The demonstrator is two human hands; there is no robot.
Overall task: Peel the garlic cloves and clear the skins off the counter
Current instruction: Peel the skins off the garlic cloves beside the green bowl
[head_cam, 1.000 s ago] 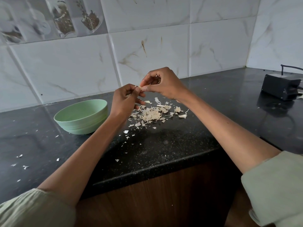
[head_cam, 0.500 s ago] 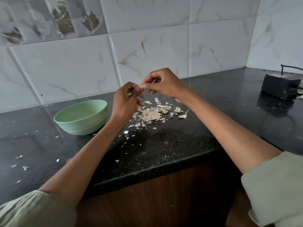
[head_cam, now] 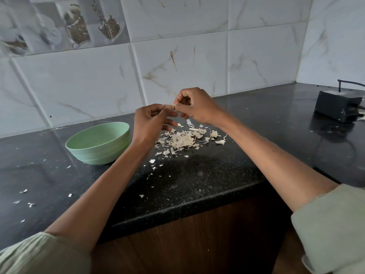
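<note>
Both my hands are raised above the black counter [head_cam: 207, 175], meeting over a heap of pale garlic skins [head_cam: 183, 140]. My left hand [head_cam: 150, 121] grips a small garlic clove [head_cam: 170, 107], of which only a pale tip shows between the fingers. My right hand [head_cam: 197, 105] pinches the skin at that tip with thumb and forefinger. A light green bowl [head_cam: 98, 143] stands on the counter just left of my left wrist; its inside is hidden from here.
Loose skin flakes [head_cam: 152, 161] are scattered from the heap toward the counter's front edge and off to the far left [head_cam: 25, 194]. A black box with a cable [head_cam: 337, 107] sits at the right rear corner. A tiled wall runs behind.
My hands stay together over the heap; the right hand's fingers have shifted slightly at the clove's tip. Nothing on the counter has moved.
</note>
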